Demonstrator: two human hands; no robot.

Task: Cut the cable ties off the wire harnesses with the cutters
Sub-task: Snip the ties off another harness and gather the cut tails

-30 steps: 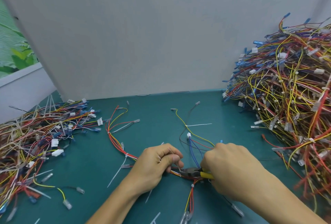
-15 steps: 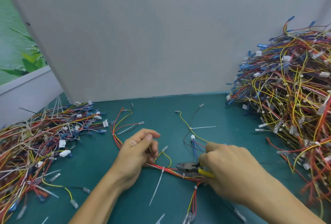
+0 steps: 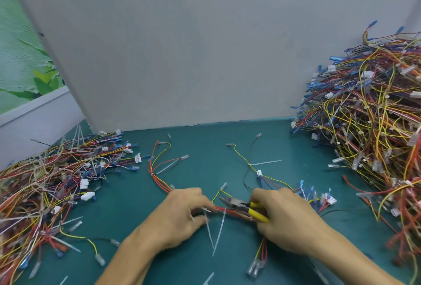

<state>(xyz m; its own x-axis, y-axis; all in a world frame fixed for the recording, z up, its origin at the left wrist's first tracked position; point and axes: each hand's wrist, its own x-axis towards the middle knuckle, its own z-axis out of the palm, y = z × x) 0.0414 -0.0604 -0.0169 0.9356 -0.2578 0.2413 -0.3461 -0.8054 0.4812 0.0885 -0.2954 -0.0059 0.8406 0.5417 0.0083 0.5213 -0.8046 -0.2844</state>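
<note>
**Tie between two hands, cutters just above it**

We find the cable tie [image 3: 224, 211] wrapped round the red bundle of the wire harness [image 3: 234, 213] low in the middle of the view. Its pale tail hangs down toward the near edge. It sits in the short open stretch between the two grips, just right of the left fingertips and just left of the cutters [image 3: 235, 203].

The left hand [image 3: 180, 214] pinches the harness, fingers curled on the wires, with a second tie [image 3: 209, 232] trailing from just beside its fingertips. The right hand [image 3: 289, 221] has its grip wrapped round the yellow handles. The dark nose points left and slightly away from us, just above the tie. We cannot tell whether the blades touch it.

The harness lies on the teal surface [image 3: 205, 148], its other branches fanning away from us. A loose tie [image 3: 266, 162] lies farther back. A low pile of wires [image 3: 45, 182] covers the left side, and a taller heap [image 3: 376, 125] rises at the right against the grey panel [image 3: 182, 45].
</note>
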